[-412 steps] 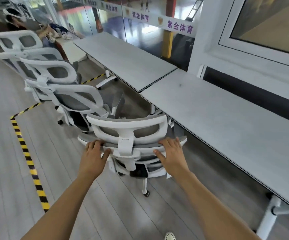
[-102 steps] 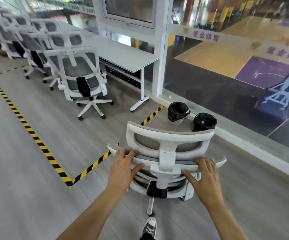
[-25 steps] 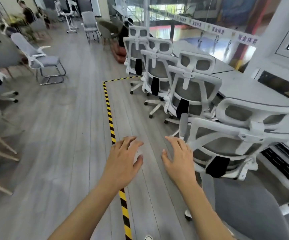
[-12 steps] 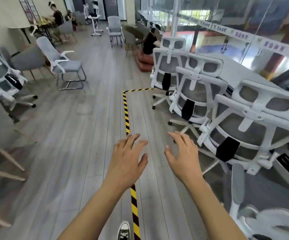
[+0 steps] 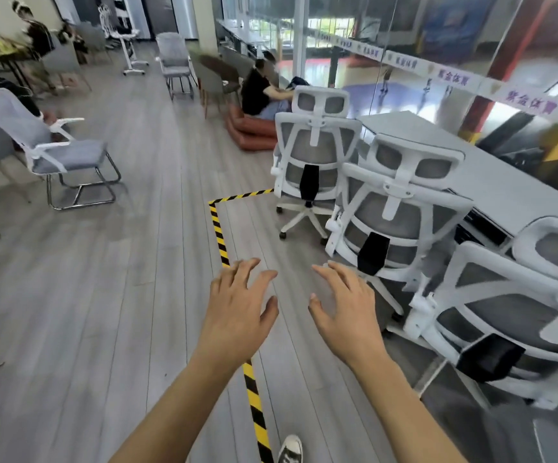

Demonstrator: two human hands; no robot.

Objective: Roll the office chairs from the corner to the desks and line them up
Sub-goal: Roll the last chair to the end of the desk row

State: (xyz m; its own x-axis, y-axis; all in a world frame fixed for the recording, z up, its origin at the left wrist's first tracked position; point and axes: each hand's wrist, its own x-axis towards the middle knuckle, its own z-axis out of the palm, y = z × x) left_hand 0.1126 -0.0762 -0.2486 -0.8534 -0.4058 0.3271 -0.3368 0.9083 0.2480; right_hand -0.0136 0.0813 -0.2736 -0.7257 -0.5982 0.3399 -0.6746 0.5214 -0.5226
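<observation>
Empty spread hands [image 5: 237, 315] above plank floor [image 5: 104, 312]

Left hand [image 5: 237, 312] outstretched, right hand [image 5: 347, 315] likewise, fingers seemingly spread, empty

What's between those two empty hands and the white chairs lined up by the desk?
Nothing visible. The left hand and right hand hover open over bare floor; the nearest chair and middle chair stand just to the right, backs turned to them.
</observation>
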